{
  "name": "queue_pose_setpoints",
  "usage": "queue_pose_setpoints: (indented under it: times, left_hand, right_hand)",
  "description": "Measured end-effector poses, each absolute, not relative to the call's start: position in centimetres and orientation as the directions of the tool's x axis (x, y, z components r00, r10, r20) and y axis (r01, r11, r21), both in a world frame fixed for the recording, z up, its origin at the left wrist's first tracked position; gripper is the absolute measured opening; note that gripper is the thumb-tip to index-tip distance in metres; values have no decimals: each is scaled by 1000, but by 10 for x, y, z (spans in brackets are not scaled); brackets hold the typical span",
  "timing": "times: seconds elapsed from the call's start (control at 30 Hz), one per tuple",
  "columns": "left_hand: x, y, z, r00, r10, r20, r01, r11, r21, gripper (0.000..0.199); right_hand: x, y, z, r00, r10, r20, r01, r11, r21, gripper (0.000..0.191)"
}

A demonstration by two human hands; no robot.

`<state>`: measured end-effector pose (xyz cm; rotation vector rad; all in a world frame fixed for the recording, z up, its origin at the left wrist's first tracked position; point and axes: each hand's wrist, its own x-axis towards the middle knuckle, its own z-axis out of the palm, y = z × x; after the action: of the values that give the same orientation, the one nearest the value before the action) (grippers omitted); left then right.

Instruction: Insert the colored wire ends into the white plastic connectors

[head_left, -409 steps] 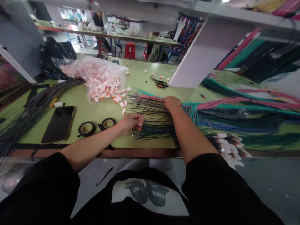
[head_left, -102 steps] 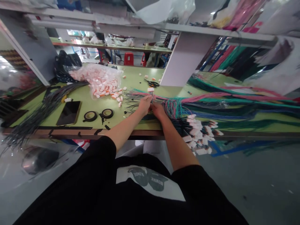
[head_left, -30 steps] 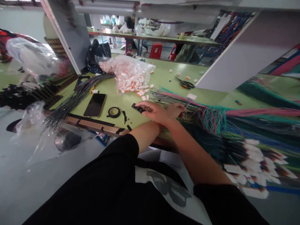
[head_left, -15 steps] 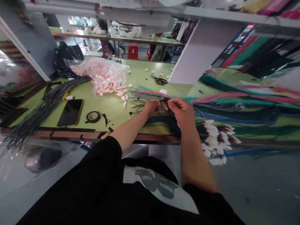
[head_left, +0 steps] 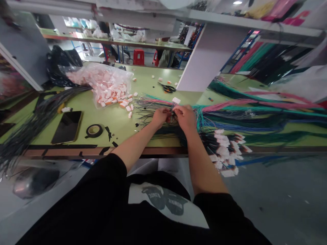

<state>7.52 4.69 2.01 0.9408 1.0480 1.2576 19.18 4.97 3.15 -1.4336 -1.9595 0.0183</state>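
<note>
White is the connector (head_left: pixel 176 100), the one landmark in this head view; it stands just above both hands, on thin wires (head_left: pixel 174 104). The left hand (head_left: pixel 161 116) has its fingers curled and seems to pinch these wires, just nearer than the connector. The right hand (head_left: pixel 185 117) is bent into a similar pinch there, also on the wires, I think; a small dark thing shows between the fingertips, but I cannot tell what it is.

I judge that the step in hand is binding the wires below the connector; the next move calls for holding them tightly together.

Counted around the connector: one tape roll (head_left: pixel 94 130) and one phone (head_left: pixel 67 126) to its left and nearer, one pair of scissors (head_left: pixel 167 88) beyond it, one bag (head_left: pixel 102 80) farther left. To its right and nearer, white ends (head_left: pixel 224 146) overlap too much for counting.
</note>
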Motion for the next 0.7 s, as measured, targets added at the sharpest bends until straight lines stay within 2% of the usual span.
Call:
queue_pose_setpoints:
  times: [0.13,0.37,0.6,0.7]
  left_hand:
    - [75,44,24,55,997,-55,-282,68,957,12]
    - [75,45,25,91,994,-68,-313,93,945,16]
    - [69,45,29,197,975,-107,-358,173,918,17]
    - [66,44,29,263,961,-82,-412,188,891,13]
  right_hand:
    - [179,46,37,-84,890,447,911,251,-329,28]
    - [173,45,42,-64,917,394,942,186,-280,29]
    - [183,52,39,-141,865,482,895,319,-311,41]
    - [187,57,37,-157,841,517,867,368,-336,43]
